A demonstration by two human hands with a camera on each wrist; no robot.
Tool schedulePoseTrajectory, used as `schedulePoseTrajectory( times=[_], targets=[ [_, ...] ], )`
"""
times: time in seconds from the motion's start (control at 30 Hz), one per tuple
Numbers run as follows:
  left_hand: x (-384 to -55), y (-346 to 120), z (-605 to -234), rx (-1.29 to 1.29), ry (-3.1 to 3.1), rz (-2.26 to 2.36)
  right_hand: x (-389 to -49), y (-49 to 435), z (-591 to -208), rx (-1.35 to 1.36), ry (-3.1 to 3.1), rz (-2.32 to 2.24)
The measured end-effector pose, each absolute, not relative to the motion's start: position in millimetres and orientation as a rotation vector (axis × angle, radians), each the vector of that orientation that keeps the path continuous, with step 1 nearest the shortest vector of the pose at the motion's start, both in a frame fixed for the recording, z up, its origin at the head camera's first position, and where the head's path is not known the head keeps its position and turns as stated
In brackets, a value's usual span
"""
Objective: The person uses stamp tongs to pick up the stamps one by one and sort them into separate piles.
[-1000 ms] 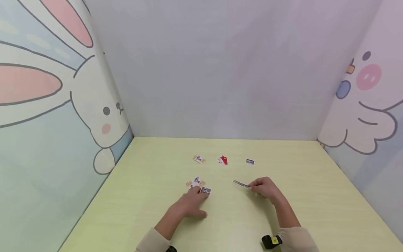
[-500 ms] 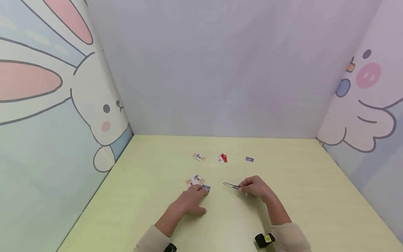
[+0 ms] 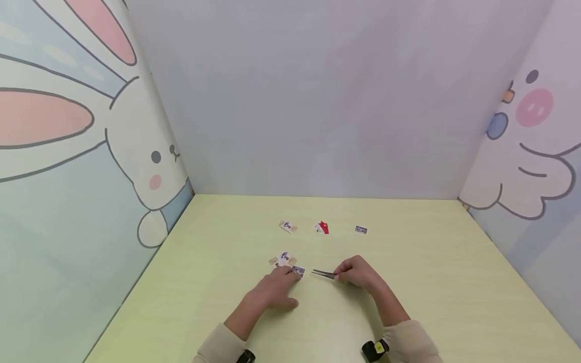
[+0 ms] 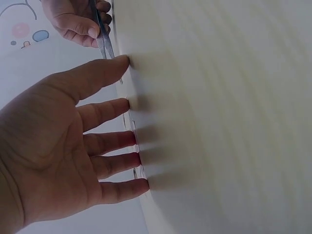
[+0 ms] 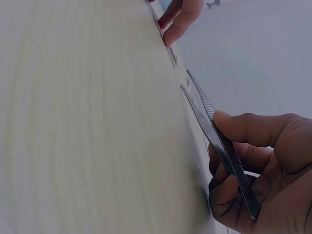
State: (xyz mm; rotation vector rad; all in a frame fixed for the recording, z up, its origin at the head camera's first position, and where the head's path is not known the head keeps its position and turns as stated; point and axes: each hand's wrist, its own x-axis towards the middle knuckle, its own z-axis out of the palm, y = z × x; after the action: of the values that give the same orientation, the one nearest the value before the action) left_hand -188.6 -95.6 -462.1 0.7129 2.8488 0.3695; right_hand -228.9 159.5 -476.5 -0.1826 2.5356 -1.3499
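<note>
My right hand [image 3: 358,273] grips a pair of metal tweezers [image 5: 214,129] between thumb and fingers. In the right wrist view the two tweezer tips stand apart with nothing between them. In the head view they point left, a short gap from a small picture card [image 3: 298,271]. That card lies at the right edge of a spread of overlapping cards [image 3: 284,258]. My left hand [image 3: 276,290] rests its fingertips on the near side of these cards. Its fingers are straight and spread in the left wrist view, and they partly cover the cards.
Farther back on the pale yellow table [image 3: 227,217] lie small groups of cards: a tan-and-white one [image 3: 288,227], a red-and-white one [image 3: 323,228] and a single dark picture card [image 3: 361,230]. A grey wall [image 3: 327,101] rises behind the table, with cartoon-printed walls at both sides.
My right hand has moved left with the tweezers, bringing their tips closer to the cards at my left hand. The left hand has stayed in place on the cards.
</note>
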Motion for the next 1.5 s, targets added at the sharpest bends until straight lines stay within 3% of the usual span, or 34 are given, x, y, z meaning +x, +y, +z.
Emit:
schedulePoseTrajectory(
  times=[1.5],
  targets=[
    [-192,-93,-468,0.702,2.845,0.364,-231,129,-476,-0.347,2.589,-1.308]
  ],
)
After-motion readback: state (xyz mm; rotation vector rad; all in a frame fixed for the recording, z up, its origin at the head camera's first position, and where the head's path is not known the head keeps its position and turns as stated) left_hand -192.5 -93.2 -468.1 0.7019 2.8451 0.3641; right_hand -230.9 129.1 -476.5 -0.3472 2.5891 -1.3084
